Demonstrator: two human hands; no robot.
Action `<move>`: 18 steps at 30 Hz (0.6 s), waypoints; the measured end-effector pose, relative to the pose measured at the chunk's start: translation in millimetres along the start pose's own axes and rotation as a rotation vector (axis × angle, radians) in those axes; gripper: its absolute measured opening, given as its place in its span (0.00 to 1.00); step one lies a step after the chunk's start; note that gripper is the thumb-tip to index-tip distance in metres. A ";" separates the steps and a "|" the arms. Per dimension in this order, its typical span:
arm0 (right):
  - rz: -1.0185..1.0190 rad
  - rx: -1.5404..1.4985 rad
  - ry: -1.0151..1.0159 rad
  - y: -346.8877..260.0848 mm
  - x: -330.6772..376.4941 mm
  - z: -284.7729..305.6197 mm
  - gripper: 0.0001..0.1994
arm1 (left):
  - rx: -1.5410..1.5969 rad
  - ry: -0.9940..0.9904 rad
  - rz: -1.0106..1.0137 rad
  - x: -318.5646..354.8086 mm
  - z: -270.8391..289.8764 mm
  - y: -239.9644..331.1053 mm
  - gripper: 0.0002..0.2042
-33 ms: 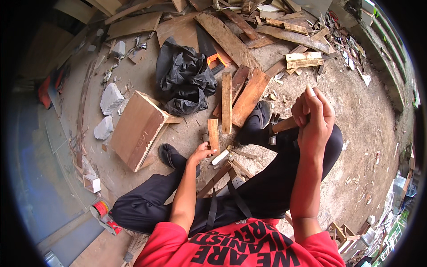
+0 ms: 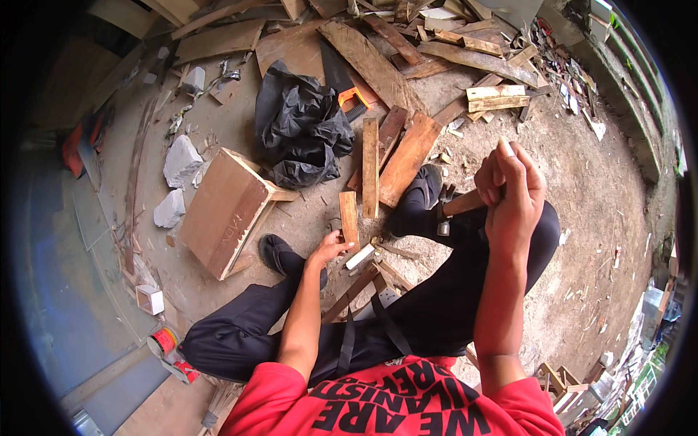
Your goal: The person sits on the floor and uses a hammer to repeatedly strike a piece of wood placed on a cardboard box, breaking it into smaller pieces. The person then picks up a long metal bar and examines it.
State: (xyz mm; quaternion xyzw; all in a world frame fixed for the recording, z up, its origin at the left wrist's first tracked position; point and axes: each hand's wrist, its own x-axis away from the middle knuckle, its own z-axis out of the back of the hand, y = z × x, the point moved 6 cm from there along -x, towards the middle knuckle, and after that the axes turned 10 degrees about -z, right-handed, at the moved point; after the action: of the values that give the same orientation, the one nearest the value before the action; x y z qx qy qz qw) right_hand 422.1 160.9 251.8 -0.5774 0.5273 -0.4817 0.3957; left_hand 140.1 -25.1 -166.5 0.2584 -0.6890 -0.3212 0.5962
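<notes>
My left hand is closed on a short wooden block, which it holds near its lower end between my feet. Raised above my right knee, my right hand grips a hammer by its wooden handle. The metal hammer head hangs to the left of that hand, beside my right shoe. A small white piece lies just below the block. Beyond it, a narrow wooden plank rests alongside a wider brown board.
A wooden box-like piece stands at the left, with a crumpled black plastic bag beyond it. An orange-handled saw lies by the bag. Loose boards are heaped at the back. Concrete chunks and tin cans sit farther left.
</notes>
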 end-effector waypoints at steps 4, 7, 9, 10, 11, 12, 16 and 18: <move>-0.012 -0.037 -0.032 0.6 1.7 -7.5 0.17 | 0.166 0.027 -0.293 -1.4 -1.8 29.0 0.25; 0.000 -0.065 -0.069 0.0 -2.9 -11.2 0.17 | 0.162 -0.035 -0.438 -8.1 2.0 82.6 0.27; -0.011 -0.090 -0.086 2.0 -2.5 -7.8 0.16 | 0.214 -0.054 -0.447 -2.1 -4.8 115.9 0.27; -0.006 -0.088 -0.084 1.8 -3.0 -6.9 0.16 | 0.238 -0.063 -0.452 -2.3 -7.2 127.0 0.27; -0.003 -0.087 -0.082 1.9 -3.3 -6.1 0.16 | 0.244 -0.075 -0.443 -3.8 -8.2 131.7 0.28; 0.000 -0.086 -0.080 1.8 -3.6 -5.3 0.16 | 0.254 -0.070 -0.442 -3.9 -9.1 135.7 0.28; -0.010 -0.107 -0.076 3.0 -3.6 -1.5 0.16 | 0.233 -0.096 -0.473 -7.5 -14.7 146.6 0.32; -0.011 -0.108 -0.056 3.6 -3.7 1.0 0.15 | 0.219 -0.113 -0.578 -9.3 -22.6 174.4 0.36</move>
State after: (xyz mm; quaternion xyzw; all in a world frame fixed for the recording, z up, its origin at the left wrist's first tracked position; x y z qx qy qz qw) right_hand 422.3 164.0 247.6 -0.6140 0.5380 -0.4384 0.3761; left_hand 168.6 93.9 -39.8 0.4879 -0.6497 -0.4148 0.4096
